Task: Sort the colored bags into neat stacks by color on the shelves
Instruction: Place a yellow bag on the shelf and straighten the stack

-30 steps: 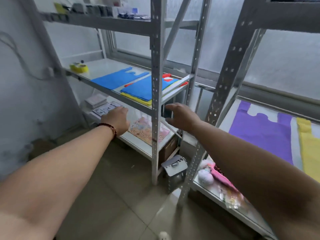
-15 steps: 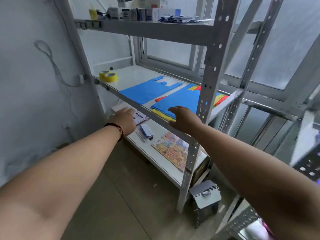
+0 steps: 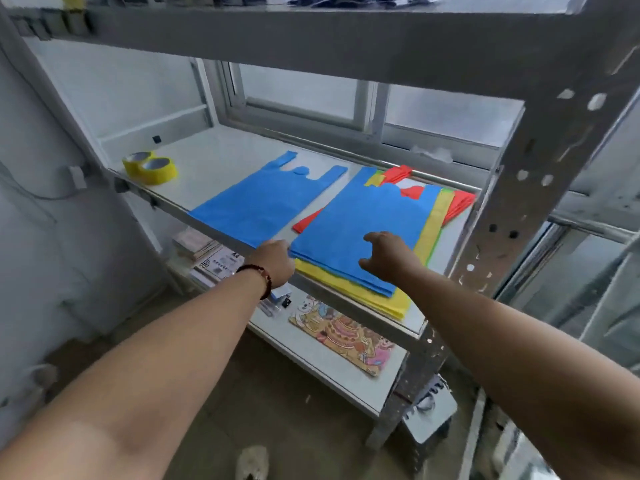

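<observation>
Head view of a grey metal shelf (image 3: 166, 206) below a frosted window, holding yellow tape rolls (image 3: 149, 167), one flat blue bag (image 3: 263, 202), and a mixed pile (image 3: 429, 233) with blue bags over yellow and red. Left hand (image 3: 275, 263) grips the pile's near-left corner at the shelf edge. Right hand (image 3: 389, 254) hovers above the top blue bag, fingers loosely curled, holding nothing.

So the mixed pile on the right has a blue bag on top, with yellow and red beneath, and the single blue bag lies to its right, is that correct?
Not quite: the single blue bag lies to the left of the mixed pile, not its right. The head view shows it. The rest holds: blue on top, with yellow bags and red bags beneath.
</observation>
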### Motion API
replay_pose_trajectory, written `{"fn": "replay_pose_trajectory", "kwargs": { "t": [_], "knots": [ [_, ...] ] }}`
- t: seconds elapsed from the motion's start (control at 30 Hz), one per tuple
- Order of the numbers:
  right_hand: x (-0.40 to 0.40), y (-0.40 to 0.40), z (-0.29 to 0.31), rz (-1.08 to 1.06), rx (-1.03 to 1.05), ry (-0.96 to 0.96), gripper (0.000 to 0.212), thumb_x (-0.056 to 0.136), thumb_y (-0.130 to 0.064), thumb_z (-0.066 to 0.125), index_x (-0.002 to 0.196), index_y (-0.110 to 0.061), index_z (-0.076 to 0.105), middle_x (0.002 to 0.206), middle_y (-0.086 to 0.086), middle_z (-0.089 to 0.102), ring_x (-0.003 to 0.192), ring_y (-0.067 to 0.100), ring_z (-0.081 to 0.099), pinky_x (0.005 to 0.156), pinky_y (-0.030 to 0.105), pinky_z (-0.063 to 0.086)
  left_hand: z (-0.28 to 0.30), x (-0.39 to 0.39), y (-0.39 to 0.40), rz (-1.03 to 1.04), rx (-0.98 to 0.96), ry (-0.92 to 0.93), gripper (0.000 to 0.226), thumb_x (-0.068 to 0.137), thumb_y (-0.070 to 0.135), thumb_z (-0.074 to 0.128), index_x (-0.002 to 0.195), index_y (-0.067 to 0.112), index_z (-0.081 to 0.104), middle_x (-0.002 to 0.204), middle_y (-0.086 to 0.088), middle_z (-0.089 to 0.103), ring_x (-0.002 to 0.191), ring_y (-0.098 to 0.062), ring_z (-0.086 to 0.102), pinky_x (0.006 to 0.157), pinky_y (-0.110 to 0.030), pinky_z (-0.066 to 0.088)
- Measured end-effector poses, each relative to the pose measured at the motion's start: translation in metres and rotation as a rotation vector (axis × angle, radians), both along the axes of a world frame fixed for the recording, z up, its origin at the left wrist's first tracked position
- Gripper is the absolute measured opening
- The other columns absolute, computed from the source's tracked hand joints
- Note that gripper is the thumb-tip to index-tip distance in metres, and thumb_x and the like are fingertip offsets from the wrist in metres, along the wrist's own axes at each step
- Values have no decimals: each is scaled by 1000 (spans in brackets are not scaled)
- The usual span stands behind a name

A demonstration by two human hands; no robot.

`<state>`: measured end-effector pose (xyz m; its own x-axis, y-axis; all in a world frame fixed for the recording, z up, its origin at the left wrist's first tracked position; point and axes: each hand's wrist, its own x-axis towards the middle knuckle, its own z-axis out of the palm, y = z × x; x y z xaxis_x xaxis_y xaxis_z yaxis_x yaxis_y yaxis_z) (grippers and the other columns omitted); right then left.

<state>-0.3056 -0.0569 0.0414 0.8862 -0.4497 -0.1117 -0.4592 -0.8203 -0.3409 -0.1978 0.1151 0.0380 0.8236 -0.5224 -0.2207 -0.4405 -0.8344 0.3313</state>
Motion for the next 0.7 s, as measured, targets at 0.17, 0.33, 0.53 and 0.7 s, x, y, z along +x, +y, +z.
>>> {"fn": "replay_pose_trajectory", "kwargs": {
  "t": [0.17, 0.33, 0.53, 0.7],
  "knots": [
    [40, -26, -22, -253, 51, 81, 50, 87, -22, 58, 132, -3, 47, 136, 17, 49, 128, 31, 43, 101, 35, 39, -24, 73, -34, 18, -49, 158, 34, 90, 13, 46, 119, -4, 53, 129, -27, 52, 107, -34, 53, 98, -42, 42],
    [57, -45, -38, -595, 171, 144, 43, 85, -22, 61, 121, 1, 53, 123, 18, 59, 114, 34, 54, 90, 39, 47, -37, 131, -70, 26, -164, 410, 27, 90, 10, 49, 108, -8, 56, 97, -18, 55, 84, -25, 42, 71, -32, 34],
    [56, -51, -55, -1045, 636, -62, 25, 85, -11, 61, 69, -10, 43, 80, 10, 49, 82, 28, 50, 69, 34, 44, -47, 155, -91, 69, -247, 784, 42, 94, 16, 48, 131, -3, 41, 140, -21, 44, 100, -31, 55, 89, -34, 47],
    [53, -47, -56, -1197, 893, -233, 9, 90, -10, 56, 86, -5, 49, 96, 13, 55, 86, 27, 56, 56, 29, 47, -52, 168, -99, 103, -272, 941, 50, 95, 17, 49, 139, 0, 33, 144, -12, 40, 129, -30, 43, 106, -41, 40]
  ]
}}
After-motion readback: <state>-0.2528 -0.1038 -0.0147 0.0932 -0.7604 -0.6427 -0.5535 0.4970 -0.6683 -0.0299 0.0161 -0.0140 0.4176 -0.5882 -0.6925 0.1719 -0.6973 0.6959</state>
